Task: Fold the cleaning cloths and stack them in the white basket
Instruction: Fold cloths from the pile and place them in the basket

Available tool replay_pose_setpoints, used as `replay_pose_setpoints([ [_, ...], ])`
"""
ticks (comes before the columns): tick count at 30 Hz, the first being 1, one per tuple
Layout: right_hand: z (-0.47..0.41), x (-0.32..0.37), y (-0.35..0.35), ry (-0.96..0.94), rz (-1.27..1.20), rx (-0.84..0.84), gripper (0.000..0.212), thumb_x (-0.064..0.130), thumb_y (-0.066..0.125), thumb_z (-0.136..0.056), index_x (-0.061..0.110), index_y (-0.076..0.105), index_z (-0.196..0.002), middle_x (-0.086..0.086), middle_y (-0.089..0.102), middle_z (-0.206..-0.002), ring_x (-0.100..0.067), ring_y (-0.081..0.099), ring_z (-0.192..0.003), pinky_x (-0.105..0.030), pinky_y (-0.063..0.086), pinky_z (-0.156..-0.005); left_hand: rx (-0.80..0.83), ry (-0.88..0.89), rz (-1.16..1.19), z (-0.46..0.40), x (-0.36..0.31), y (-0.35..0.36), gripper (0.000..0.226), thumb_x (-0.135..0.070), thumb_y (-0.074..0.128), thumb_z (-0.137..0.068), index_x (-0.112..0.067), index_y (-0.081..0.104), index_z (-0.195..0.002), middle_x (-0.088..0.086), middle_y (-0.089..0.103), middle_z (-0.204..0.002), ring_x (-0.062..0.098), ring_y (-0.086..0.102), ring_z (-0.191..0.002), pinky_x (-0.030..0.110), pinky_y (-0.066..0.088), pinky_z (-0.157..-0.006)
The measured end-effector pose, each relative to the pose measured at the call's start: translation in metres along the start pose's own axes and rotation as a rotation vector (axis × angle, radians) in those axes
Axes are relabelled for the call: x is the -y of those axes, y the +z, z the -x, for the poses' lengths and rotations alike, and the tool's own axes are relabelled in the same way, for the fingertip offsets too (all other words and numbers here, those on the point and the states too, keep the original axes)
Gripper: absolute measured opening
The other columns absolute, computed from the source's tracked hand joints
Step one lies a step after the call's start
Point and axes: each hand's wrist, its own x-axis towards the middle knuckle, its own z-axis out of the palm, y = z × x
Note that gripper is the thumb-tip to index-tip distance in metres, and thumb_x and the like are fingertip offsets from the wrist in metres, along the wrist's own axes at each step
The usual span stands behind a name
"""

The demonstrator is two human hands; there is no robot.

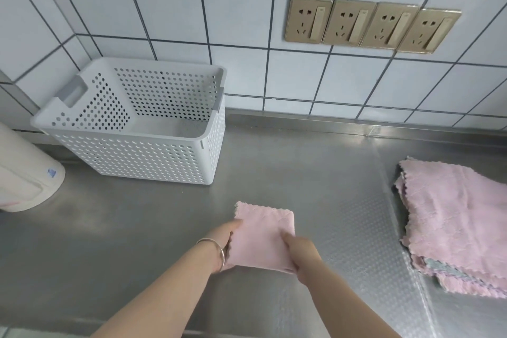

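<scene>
view: single head camera, wide-angle, worn by the person.
facing: forward and down onto the counter, tiled wall across the top.
nearness: close; both forearms enter from the bottom edge.
left limit: basket.
right limit: cloth pile, cut by the frame.
distortion: tile lines bow outward.

Bare tabletop between basket and cloth pile: open passage. Basket mouth open from above. White container crowds basket's left; tiled wall behind.
</scene>
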Motion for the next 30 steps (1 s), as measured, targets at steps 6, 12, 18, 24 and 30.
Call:
replay_pose_setpoints([
  [6, 0.034, 0.018, -0.019, -0.221, -0.004, 0.05, 0.023, 0.034, 0.052, -0.092, 0.012, 0.059, -0.09, -0.002, 0.061, -0.088, -0.021, 0.058, -0.083, -0.032, 0.046, -0.074, -0.137, 0.229, -0.283, 0.028, 0.001, 0.017, 0.033, -0.039, 0.047, -0.094, -0.009, 0.057, -0.085, 0.008, 0.059, -0.083, 0.023, 0.054, -0.077, 0.026, 0.04, -0.068],
  [12, 0.078, 0.063, -0.019, -0.556, -0.018, -0.019, 0.031, 0.038, 0.045, -0.096, 0.013, 0.058, -0.083, 0.003, 0.053, -0.072, -0.012, 0.049, -0.066, -0.024, 0.038, -0.061, -0.414, 0.879, -0.728, 0.088, -0.029, 0.022, 0.038, -0.038, 0.033, -0.098, -0.016, 0.044, -0.069, 0.01, 0.056, -0.069, 0.028, 0.051, -0.07, 0.033, 0.03, -0.063],
  [18, 0.119, 0.121, 0.002, -0.838, -0.133, -0.004, 0.03, 0.032, 0.04, -0.098, 0.014, 0.06, -0.087, 0.008, 0.06, -0.073, -0.002, 0.052, -0.063, -0.007, 0.041, -0.054, -0.57, 1.386, -0.651, 0.138, -0.073, -0.003, 0.032, -0.043, 0.027, -0.095, -0.018, 0.044, -0.084, 0.009, 0.056, -0.061, 0.037, 0.056, -0.068, 0.04, 0.036, -0.058],
  [24, 0.147, 0.213, 0.074, -1.016, -0.075, 0.111, 0.026, 0.037, 0.038, -0.098, 0.022, 0.057, -0.09, 0.019, 0.061, -0.078, 0.003, 0.054, -0.071, -0.014, 0.044, -0.065, -0.745, 1.592, -0.491, 0.163, -0.164, -0.066, 0.031, -0.04, 0.025, -0.09, -0.015, 0.043, -0.09, -0.005, 0.04, -0.053, 0.029, 0.045, -0.054, 0.036, 0.03, -0.05],
  [30, 0.109, 0.287, 0.154, -0.979, 0.361, 0.026, 0.028, 0.029, 0.039, -0.097, 0.008, 0.053, -0.086, 0.0, 0.053, -0.079, -0.02, 0.047, -0.08, -0.031, 0.035, -0.067, -0.856, 1.394, -0.727, 0.123, -0.252, -0.141, 0.019, -0.02, 0.031, -0.098, -0.008, 0.044, -0.092, 0.005, 0.044, -0.066, 0.026, 0.043, -0.063, 0.034, 0.024, -0.053],
])
